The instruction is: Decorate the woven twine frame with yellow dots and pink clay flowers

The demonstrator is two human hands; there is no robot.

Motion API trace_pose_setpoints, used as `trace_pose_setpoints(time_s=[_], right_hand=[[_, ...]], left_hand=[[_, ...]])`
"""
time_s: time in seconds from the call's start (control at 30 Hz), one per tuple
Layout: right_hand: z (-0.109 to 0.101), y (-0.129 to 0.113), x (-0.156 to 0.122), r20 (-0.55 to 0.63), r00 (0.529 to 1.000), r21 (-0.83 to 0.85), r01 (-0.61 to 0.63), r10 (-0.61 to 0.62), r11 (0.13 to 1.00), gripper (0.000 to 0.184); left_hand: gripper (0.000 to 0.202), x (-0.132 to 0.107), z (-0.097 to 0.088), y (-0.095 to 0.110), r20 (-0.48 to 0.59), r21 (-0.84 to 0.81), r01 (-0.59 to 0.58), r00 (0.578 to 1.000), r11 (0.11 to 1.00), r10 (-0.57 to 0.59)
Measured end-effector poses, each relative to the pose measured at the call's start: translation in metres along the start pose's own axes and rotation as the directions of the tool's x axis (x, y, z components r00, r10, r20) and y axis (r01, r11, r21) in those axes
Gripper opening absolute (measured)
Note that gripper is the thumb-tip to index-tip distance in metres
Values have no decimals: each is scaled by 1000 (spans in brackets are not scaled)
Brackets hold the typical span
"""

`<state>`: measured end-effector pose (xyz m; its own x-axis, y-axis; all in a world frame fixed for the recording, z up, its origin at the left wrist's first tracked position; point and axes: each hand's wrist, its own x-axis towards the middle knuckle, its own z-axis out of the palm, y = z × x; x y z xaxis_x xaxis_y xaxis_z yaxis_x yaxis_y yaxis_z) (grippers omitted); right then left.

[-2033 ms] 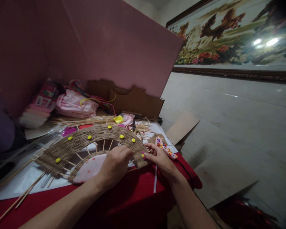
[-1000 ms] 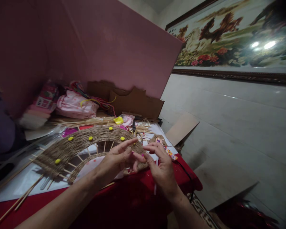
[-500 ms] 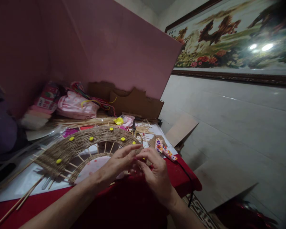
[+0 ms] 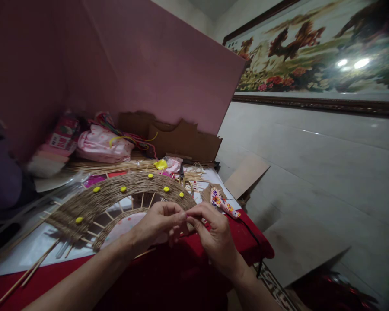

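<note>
My left hand (image 4: 164, 222) and my right hand (image 4: 210, 224) meet fingertip to fingertip above the table's front edge. Both are closed in a pinch. A tiny pinkish bit shows between the fingertips, too small to name. Behind and partly under the hands lies a fan-shaped weaving (image 4: 110, 198) of brown twine on thin sticks. Several yellow dots (image 4: 123, 189) sit on its band. A pale spotted fabric half-round (image 4: 125, 226) fills its inner arc, and my left hand hides part of it.
A flower-patterned glue gun (image 4: 225, 204) with a black cord lies at the right. Scissors (image 4: 188, 185), a yellow packet (image 4: 161, 164) and bundled sticks (image 4: 84, 166) are at the back. Loose sticks (image 4: 35, 265) jut over the front left edge of the red tablecloth (image 4: 246, 239). Cardboard (image 4: 178, 140) stands behind.
My left fingers, stretched out before, have curled into a pinch and met my right fingertips. The weaving and other things on the table have stayed put.
</note>
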<state>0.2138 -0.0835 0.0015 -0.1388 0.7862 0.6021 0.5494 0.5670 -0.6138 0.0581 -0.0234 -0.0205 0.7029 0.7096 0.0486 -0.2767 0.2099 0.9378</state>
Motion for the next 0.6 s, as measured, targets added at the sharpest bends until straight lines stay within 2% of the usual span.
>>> trace_pose_setpoints(time_s=[0.17,0.37,0.6], right_hand=[[0,-2,0,9,1000,-4,-25,25,1000,9],[0,-1,-1,16,999,-35,-28,28,999,10],[-1,-2,-1,16,999,-40,-49,50,998,7]], left_hand=[[25,3,-3,-4,-49,-99,27,998,995,-32],[22,5,-6,-7,-69,-62,23,997,998,-27],[20,6,-2,-4,-98,-145,-19,995,989,5]])
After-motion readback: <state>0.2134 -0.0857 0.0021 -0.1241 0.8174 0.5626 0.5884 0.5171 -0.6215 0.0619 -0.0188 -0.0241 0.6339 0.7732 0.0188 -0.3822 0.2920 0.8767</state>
